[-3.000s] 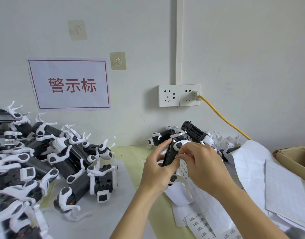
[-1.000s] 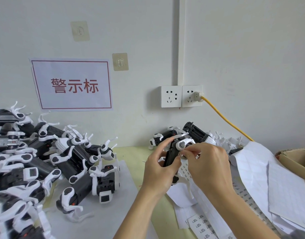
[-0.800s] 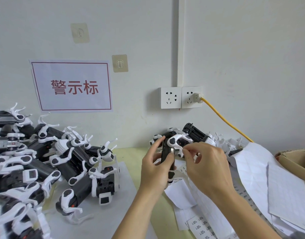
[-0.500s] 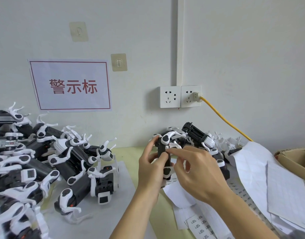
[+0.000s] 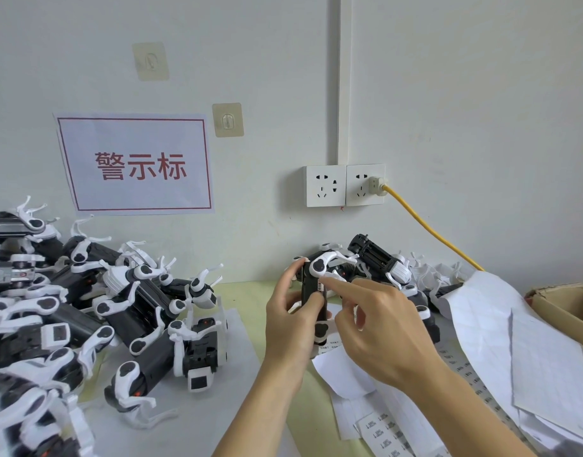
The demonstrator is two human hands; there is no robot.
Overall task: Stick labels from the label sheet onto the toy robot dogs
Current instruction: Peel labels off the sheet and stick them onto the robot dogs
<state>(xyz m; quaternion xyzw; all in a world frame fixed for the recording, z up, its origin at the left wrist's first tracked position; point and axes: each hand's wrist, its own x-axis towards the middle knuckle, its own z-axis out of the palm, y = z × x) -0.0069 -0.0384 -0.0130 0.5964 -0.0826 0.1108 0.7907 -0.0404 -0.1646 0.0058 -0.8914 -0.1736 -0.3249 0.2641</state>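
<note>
My left hand (image 5: 291, 319) grips a black-and-white toy robot dog (image 5: 314, 285), held upright above the table's middle. My right hand (image 5: 379, 328) reaches from the right; its stretched forefinger presses on the dog's side, where a small white label (image 5: 320, 286) sits. The other right fingers are loosely curled and hold nothing. The label sheet (image 5: 379, 427) with printed labels lies on the table under my right forearm. A big pile of robot dogs (image 5: 85, 311) covers the left of the table. More dogs (image 5: 379, 258) lie at the back by the wall.
Peeled backing sheets (image 5: 514, 344) are heaped on the right, next to a cardboard box (image 5: 567, 305). A yellow cable (image 5: 428, 225) runs from the wall socket (image 5: 364, 184) down behind the papers. A paper sign (image 5: 135, 164) hangs on the wall.
The held dog has been turned more upright and shifted a little left. My right hand went from pinching at the dog to pressing its forefinger on the dog's side.
</note>
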